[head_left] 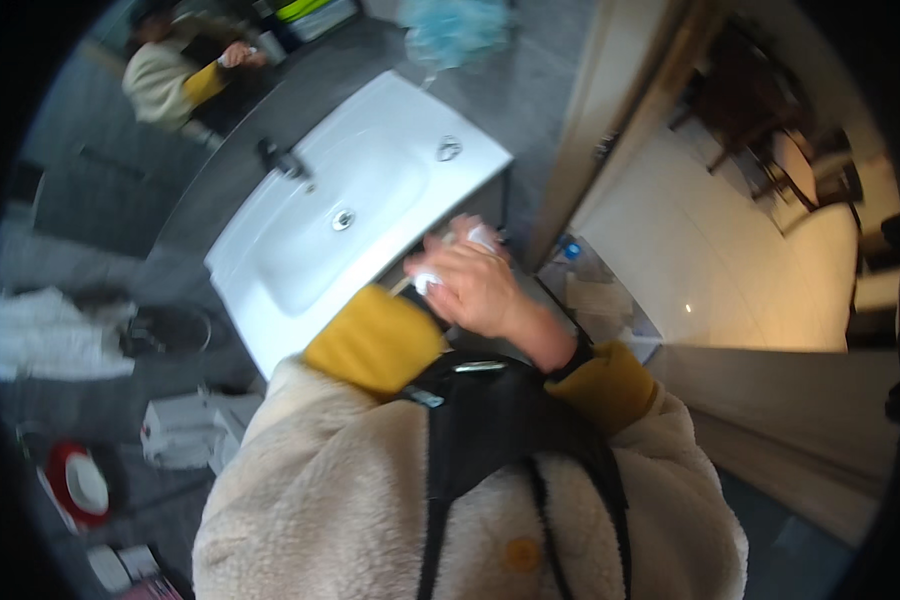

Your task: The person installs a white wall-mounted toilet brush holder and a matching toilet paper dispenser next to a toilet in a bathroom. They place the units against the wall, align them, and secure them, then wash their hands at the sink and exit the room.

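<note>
My right hand [485, 290] lies over my left hand [432, 246], the two pressed together just off the sink's front edge. Crumpled white tissue [426, 282] pokes out between them, with another bit of white near the fingers on the far side. Most of my left hand is hidden under the right, and motion blurs the fingers a little. Beyond them is the white sink [280, 335], with a metal drain [344, 219] and a dark faucet [285, 160].
A blue mesh bath puff [455, 30] hangs on the wall. A mirror [100, 150] reflects me at upper left. White cloth [60, 335] and a red-and-white basin [78, 485] are at left. On the right, a door frame [595, 130] opens onto a pale floor [730, 270] with dark chairs.
</note>
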A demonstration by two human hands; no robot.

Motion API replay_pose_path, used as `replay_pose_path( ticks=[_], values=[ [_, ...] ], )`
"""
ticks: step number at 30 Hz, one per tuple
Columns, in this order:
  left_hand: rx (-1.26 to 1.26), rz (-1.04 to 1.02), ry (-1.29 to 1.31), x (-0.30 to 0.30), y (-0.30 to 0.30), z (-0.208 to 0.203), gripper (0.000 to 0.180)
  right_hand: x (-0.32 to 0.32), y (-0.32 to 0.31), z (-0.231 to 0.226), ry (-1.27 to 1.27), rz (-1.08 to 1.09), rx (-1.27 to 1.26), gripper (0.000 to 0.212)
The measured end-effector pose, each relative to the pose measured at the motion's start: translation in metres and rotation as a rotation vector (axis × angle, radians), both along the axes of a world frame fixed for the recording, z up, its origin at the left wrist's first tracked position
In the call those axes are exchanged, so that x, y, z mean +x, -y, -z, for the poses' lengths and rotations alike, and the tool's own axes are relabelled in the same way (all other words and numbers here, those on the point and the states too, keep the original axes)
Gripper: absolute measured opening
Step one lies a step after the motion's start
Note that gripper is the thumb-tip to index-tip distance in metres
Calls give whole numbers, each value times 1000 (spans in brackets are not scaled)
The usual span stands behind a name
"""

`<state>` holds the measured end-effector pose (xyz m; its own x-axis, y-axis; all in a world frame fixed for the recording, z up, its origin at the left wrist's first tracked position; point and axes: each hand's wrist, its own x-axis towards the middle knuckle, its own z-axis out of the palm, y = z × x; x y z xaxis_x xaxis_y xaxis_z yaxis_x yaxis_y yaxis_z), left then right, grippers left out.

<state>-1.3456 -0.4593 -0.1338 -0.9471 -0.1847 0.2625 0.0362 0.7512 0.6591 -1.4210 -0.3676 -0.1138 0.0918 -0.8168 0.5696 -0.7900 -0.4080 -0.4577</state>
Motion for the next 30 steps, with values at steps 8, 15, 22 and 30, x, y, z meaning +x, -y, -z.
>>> replay_pose_path(
  ticks=[8,15,22,30],
  values=[
    [-56,227,189,-21,-27,-31,36,-81,-18,61,651,365,549,31],
    [733,-560,-442,-68,-4,-48,22,-3,6,43,2240,-338,362,51],
    [-14,-51,-475,0,21,10,30,-37,28,35,2150,-360,252,54],
    [213,-340,449,222,89,46,41,-110,133,101,1110,687,455,31]
  ],
)
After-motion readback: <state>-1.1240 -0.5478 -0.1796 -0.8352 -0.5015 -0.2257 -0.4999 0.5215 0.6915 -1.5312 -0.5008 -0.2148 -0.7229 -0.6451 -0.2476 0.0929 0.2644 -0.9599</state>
